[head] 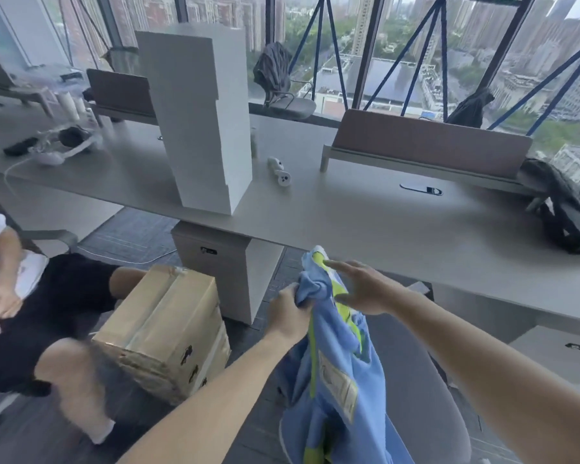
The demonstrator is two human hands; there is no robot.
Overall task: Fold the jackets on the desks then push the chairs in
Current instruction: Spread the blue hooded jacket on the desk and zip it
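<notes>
The task looks to be at an early stage: the light blue fabric jacket with yellow-green stripes (335, 363) hangs unfolded in the lower centre of the frame, held in the air in front of the long pale grey desk (382, 226) rather than lying on it, and no neat fold shows anywhere. A crumpled dark grey jacket (570, 216) lies in a heap on the desk at the right edge of the frame, and 2 more dark garments hang over chair backs by the windows, 1 at upper centre (272, 72) and 1 at upper right (469, 107). The grey padded office chair (419, 380) at lower right, under the blue jacket, stands out from the desk, so by my reading all folding and all chair pushing is left to do. The left hand (288, 313) is closed tight, its fingers curled round a bunched handful of blue cloth near the garment's top. The right hand (362, 289) is spread, its index finger straight and laid along the yellow-green stripe at the upper edge; whether the thumb pinches the cloth from behind is hidden
</notes>
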